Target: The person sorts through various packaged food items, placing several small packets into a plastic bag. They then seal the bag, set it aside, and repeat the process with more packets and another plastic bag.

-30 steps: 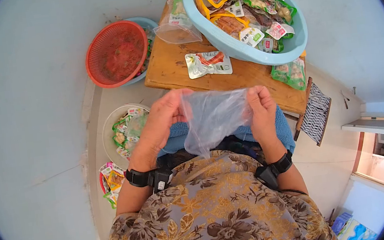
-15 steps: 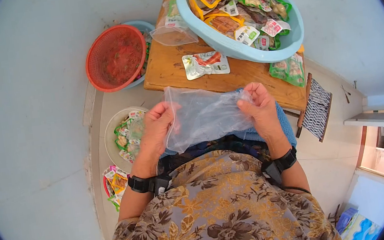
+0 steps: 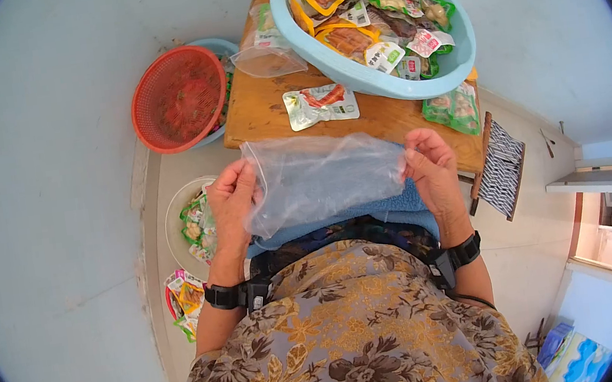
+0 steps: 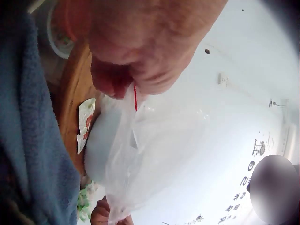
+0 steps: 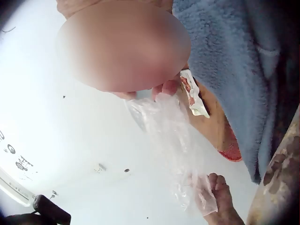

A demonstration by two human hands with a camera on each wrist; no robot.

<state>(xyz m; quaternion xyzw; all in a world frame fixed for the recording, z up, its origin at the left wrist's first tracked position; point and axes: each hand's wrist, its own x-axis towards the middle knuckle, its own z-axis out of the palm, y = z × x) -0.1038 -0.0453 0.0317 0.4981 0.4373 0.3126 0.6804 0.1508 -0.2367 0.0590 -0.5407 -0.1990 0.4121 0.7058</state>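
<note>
A clear plastic zip bag (image 3: 327,177) is stretched sideways between both hands above the lap. My left hand (image 3: 232,200) pinches its left end, beside the zip strip; a red line along that strip shows below the fingers in the left wrist view. At the opposite end, my right hand (image 3: 435,171) pinches the bag's edge between thumb and fingers. The bag (image 5: 168,136) looks thin, wrinkled and flat, with nothing visible inside. Just beyond it, a silver food packet (image 3: 321,106) with a reddish-brown picture lies on the wooden table (image 3: 259,116).
A light blue basin (image 3: 377,89) full of food packets stands on the table, with a green packet (image 3: 455,110) beside it. Another clear bag (image 3: 268,60) lies at the left. Left on the floor are a red basket (image 3: 180,99) and a pale tub (image 3: 173,230). A woven stool (image 3: 501,171) stands right.
The hands have moved apart, the left one leftward and the right one slightly rightward. The bag, bunched and hanging at first, is now spread out wide between them.
</note>
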